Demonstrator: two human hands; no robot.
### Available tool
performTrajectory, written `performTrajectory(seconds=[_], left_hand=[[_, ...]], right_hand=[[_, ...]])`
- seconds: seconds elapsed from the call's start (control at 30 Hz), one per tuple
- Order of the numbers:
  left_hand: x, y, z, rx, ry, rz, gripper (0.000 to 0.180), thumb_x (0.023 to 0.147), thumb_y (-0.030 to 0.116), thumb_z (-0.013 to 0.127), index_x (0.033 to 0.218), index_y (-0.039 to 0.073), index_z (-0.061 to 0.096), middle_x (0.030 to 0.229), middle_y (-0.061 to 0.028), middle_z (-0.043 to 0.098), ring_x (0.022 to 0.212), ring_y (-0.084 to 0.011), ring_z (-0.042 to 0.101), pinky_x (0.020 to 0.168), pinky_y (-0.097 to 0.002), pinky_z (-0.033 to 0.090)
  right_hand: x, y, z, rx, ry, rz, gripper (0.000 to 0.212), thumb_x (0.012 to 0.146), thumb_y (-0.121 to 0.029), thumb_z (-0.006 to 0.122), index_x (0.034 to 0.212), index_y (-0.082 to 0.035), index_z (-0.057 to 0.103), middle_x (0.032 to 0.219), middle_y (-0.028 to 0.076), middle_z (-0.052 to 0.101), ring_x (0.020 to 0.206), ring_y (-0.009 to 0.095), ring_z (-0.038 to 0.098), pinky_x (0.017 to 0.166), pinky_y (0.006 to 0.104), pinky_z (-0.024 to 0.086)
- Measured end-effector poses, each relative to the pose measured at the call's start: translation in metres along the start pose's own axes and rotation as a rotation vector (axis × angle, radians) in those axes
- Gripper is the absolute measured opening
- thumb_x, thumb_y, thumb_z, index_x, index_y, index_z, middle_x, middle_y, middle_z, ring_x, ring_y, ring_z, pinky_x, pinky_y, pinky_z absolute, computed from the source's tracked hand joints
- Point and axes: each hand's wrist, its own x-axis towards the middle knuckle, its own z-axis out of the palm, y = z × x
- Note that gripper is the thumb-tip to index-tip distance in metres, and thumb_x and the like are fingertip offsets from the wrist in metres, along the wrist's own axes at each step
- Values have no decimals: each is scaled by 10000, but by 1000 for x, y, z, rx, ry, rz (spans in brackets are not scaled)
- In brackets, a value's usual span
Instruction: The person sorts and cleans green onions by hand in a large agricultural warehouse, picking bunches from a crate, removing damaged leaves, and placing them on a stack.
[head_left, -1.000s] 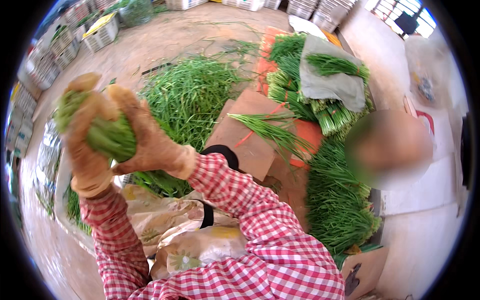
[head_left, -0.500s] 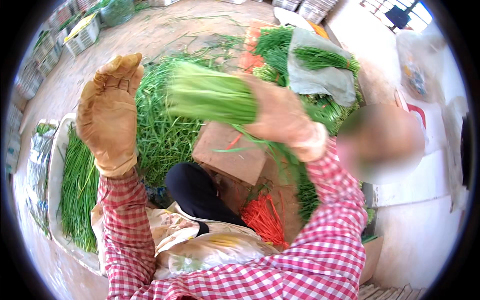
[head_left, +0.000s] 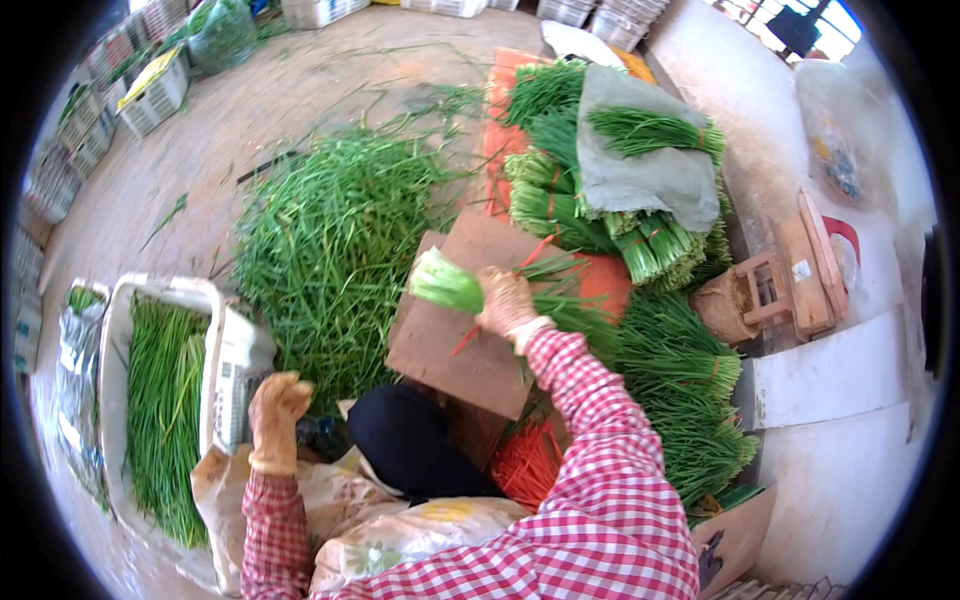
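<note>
My right hand (head_left: pixel 507 300), in a tan glove, is wrapped round a bunch of garlic chives (head_left: pixel 445 283). The bunch lies across a brown board (head_left: pixel 455 365), its pale cut ends to the left and green leaves to the right. Red tie strips (head_left: pixel 537 252) show on the board on either side of that hand. My left hand (head_left: pixel 278 408), gloved too, is raised beside the white crate with its fingers curled in and nothing seen in them. A heap of loose green leaves (head_left: pixel 330 220) lies beyond it. Red ties (head_left: pixel 525 465) are piled below the board.
At left, a white crate (head_left: pixel 215 400) holds long chives (head_left: pixel 165 400). Tied bunches (head_left: pixel 680 370) are stacked at right, some under a grey cloth (head_left: pixel 640 150) on an orange sheet (head_left: pixel 500 130). A wooden stool (head_left: pixel 790 275) stands by the wall. More crates (head_left: pixel 158 95) line the far left.
My right hand has brought the chive bunch down onto the board from mid-air. My left hand has dropped lower and its spread fingers have curled. The view has shifted.
</note>
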Motion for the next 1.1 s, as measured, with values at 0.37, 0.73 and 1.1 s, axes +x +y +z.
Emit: performTrajectory(seconds=[0.37,0.73,1.1], left_hand=[[34,-19,61,426,-342,12,206,886,174,586,970,-11,622,892,-69,651,806,-140,620,744,-263,490],[96,-127,149,1458,-1219,1141,580,927,459,395,1413,151,330,1447,-52,349,1346,-233,303,1096,-464,201],[85,-126,136,1522,-1053,926,722,872,511,432,1447,120,237,1482,-73,274,1385,-215,223,1124,-440,120]], right_hand=[[20,-10,9,16,-318,47,937,684,-229,713,1450,-65,200,1120,177,595,1016,287,601,884,438,462],[10,26,30,310,80,-78,947,670,-252,718,1440,-85,193,970,209,615,880,367,612,752,446,493],[-44,82,-42,991,460,39,628,717,-20,691,1284,-47,424,1132,60,590,980,148,589,845,292,483]])
